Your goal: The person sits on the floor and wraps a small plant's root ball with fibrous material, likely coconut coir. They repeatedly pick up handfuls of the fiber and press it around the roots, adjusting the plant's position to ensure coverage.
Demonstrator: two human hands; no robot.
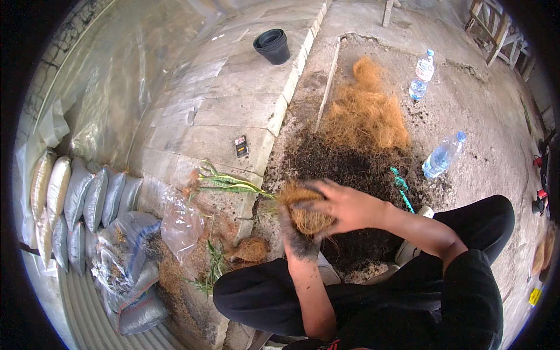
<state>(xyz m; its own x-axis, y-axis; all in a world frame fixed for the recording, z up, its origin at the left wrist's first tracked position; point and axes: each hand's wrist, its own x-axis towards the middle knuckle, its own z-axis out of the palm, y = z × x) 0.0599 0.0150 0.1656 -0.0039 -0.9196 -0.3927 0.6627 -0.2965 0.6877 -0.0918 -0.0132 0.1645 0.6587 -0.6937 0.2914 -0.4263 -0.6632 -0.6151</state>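
Observation:
Between my two hands is a ball of brown coconut fibre, with long green, yellow-edged leaves reaching out from it to the left. My left hand, dark with soil, cups the ball from its lower left side. Over its top and right side lie the spread fingers of my right hand, somewhat blurred. Dark soil is spread on the ground beyond and below the hands. A heap of loose orange-brown coconut fibre lies at the soil's far edge. The ball hides parts of both palms.
Two plastic bottles are on the right, near a green cord. Nested black pots stand on the paving. Filled bags, a clear plastic bag, another fibre ball and a small pack lie left.

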